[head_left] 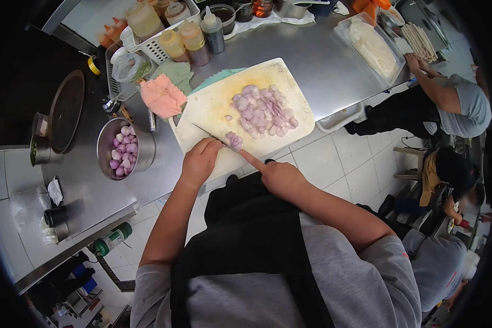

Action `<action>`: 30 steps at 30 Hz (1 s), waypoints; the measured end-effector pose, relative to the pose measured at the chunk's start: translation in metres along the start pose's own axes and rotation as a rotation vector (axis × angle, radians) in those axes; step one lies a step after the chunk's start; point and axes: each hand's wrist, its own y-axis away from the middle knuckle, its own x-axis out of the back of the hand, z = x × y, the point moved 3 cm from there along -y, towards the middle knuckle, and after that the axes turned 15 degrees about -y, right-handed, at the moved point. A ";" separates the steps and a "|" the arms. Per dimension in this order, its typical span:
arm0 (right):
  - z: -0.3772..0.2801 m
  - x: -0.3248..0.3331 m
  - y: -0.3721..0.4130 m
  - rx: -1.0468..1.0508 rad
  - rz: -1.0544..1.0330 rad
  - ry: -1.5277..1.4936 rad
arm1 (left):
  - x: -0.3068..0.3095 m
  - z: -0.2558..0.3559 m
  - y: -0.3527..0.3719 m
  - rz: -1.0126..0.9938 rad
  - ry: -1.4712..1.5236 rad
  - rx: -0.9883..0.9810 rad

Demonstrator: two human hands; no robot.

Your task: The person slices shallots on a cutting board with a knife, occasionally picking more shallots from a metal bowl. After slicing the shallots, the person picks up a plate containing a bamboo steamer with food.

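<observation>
My right hand [283, 177] grips a knife [203, 130], its index finger stretched along the top of the blade; the handle is hidden in the palm. The thin blade points up and left across a white cutting board [202, 112]. My left hand [200, 159] is closed with bent fingertips beside the blade, on a shallot that the fingers mostly hide. Fresh shallot slices [234, 140] lean together against the blade. A wide pile of sliced shallots [263, 111] covers the right part of the board, and one small piece [228, 117] lies apart from it.
Left of the board stands a steel pot [145, 153] with whole peeled shallots [124, 150]. A pink cloth [163, 95] touches the board's corner. Squeeze bottles [212, 33] and a white basket [157, 50] stand behind. A plastic tub of dough [373, 49] is at far right, near a co-worker [448, 104].
</observation>
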 end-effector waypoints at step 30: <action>0.001 -0.005 0.010 0.045 0.007 -0.140 | 0.004 0.003 -0.001 0.033 -0.067 -0.038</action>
